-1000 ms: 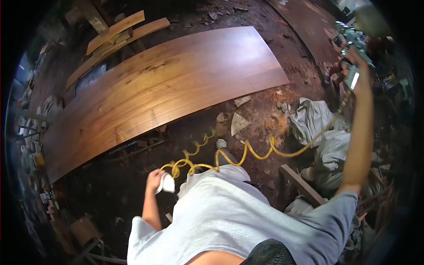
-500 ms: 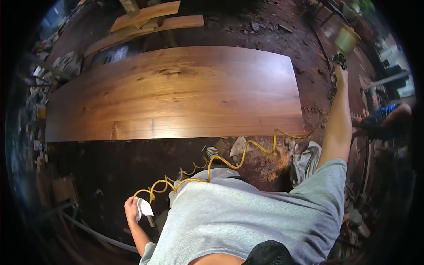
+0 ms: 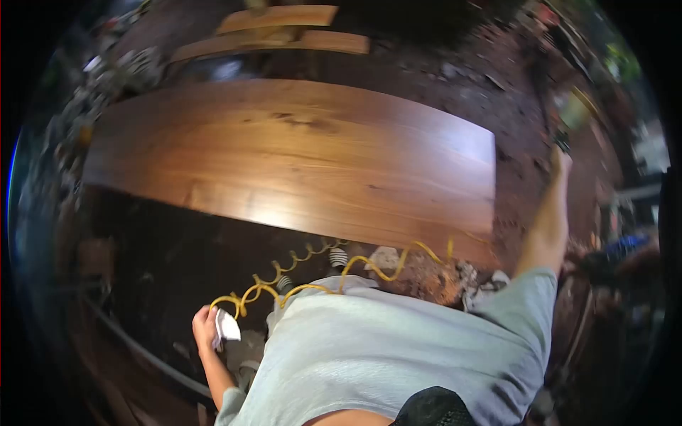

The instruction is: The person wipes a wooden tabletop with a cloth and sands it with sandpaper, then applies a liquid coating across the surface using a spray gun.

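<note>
A long, glossy brown wooden board (image 3: 312, 163) lies across the view in front of me. At the far right, my right hand (image 3: 561, 160) is closed round a spray gun with a pale yellowish cup (image 3: 574, 112), held out past the board's right end. The gun is blurred, and its trigger cannot be made out. At the lower left, my left hand (image 3: 204, 327) grips a white cloth (image 3: 228, 326) together with a yellow coiled hose (image 3: 257, 292). The hose loops across my body towards the right; its far stretch is blurred.
Bare wooden planks (image 3: 334, 42) lie beyond the board. Rubble and a greyish rag (image 3: 486, 291) are on the dirt floor near my right side. A metal bar (image 3: 153, 358) runs along the lower left. Blurred clutter lines both sides.
My view has turned, so the board now slopes down to the right. The spray gun and my right hand appear lower and farther right. My left hand keeps its hold.
</note>
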A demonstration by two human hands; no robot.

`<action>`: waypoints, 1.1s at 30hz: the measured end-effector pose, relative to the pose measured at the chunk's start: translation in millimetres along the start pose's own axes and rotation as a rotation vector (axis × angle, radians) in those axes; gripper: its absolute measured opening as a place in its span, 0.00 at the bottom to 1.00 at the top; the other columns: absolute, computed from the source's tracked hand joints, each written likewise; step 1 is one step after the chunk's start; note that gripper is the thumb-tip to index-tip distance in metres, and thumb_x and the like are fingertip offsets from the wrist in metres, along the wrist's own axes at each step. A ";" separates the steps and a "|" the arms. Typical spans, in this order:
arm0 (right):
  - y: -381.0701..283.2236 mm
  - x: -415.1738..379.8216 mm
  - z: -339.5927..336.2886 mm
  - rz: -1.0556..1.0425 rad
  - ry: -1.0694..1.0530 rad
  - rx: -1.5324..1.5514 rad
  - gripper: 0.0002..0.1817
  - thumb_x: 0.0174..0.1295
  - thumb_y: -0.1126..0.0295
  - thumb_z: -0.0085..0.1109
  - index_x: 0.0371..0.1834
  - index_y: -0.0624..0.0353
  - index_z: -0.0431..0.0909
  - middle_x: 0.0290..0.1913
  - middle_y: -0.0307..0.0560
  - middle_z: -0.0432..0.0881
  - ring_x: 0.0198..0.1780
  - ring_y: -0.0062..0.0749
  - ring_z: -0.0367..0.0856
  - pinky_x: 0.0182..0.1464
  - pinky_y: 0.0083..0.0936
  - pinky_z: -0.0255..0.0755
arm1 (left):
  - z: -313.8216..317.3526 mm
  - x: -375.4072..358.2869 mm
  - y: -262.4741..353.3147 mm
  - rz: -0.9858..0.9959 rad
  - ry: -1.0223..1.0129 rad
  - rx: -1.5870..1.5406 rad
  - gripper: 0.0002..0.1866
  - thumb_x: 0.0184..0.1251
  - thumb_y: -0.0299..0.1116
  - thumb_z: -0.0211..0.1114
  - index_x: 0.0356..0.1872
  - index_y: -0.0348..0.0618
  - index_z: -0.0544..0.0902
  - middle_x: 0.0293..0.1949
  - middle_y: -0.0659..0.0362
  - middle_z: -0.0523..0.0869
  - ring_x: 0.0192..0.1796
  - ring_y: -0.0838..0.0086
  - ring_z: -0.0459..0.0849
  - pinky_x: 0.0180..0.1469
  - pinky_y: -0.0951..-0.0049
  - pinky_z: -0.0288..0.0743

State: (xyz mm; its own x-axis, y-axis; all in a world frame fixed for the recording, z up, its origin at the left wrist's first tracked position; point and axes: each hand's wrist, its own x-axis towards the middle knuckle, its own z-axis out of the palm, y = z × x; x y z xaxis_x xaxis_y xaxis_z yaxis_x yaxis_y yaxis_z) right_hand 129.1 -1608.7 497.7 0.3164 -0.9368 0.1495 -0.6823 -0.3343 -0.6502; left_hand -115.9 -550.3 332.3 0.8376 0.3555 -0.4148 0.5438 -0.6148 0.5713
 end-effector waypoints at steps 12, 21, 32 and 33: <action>-35.7 -4.2 -6.5 0.138 -0.058 -0.136 0.28 0.52 0.48 0.59 0.36 0.66 0.86 0.39 0.54 0.88 0.38 0.39 0.88 0.42 0.34 0.75 | -1.1 -1.8 48.2 -0.018 -0.025 0.020 0.12 0.71 0.33 0.63 0.39 0.30 0.86 0.28 0.58 0.87 0.31 0.79 0.81 0.36 0.73 0.74; -47.2 -34.0 35.1 0.174 -0.211 0.308 0.16 0.58 0.59 0.66 0.34 0.62 0.77 0.25 0.41 0.72 0.20 0.28 0.72 0.19 0.28 0.65 | 3.4 4.7 42.1 -0.051 -0.044 -0.021 0.13 0.72 0.33 0.64 0.38 0.30 0.85 0.28 0.59 0.87 0.30 0.81 0.79 0.36 0.74 0.74; -88.1 -68.2 79.4 0.147 -0.322 0.362 0.13 0.62 0.63 0.64 0.35 0.62 0.76 0.29 0.45 0.74 0.20 0.30 0.72 0.18 0.28 0.65 | 3.1 3.2 25.0 -0.061 -0.024 -0.064 0.13 0.72 0.33 0.63 0.37 0.30 0.85 0.26 0.62 0.84 0.29 0.81 0.77 0.34 0.75 0.72; -91.0 -70.8 83.5 0.124 -0.344 0.367 0.13 0.62 0.63 0.64 0.36 0.63 0.76 0.28 0.45 0.74 0.20 0.30 0.72 0.18 0.28 0.65 | 3.7 3.3 20.2 -0.064 -0.024 -0.067 0.13 0.72 0.33 0.63 0.37 0.30 0.85 0.26 0.62 0.84 0.29 0.81 0.77 0.34 0.75 0.72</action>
State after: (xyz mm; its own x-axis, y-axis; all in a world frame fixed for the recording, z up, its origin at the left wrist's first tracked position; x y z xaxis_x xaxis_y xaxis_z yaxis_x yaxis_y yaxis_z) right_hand 223.8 -1503.2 484.0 0.4881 -0.8582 -0.1587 -0.4716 -0.1063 -0.8754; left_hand -102.3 -564.2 339.8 0.8000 0.3748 -0.4686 0.5991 -0.5425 0.5889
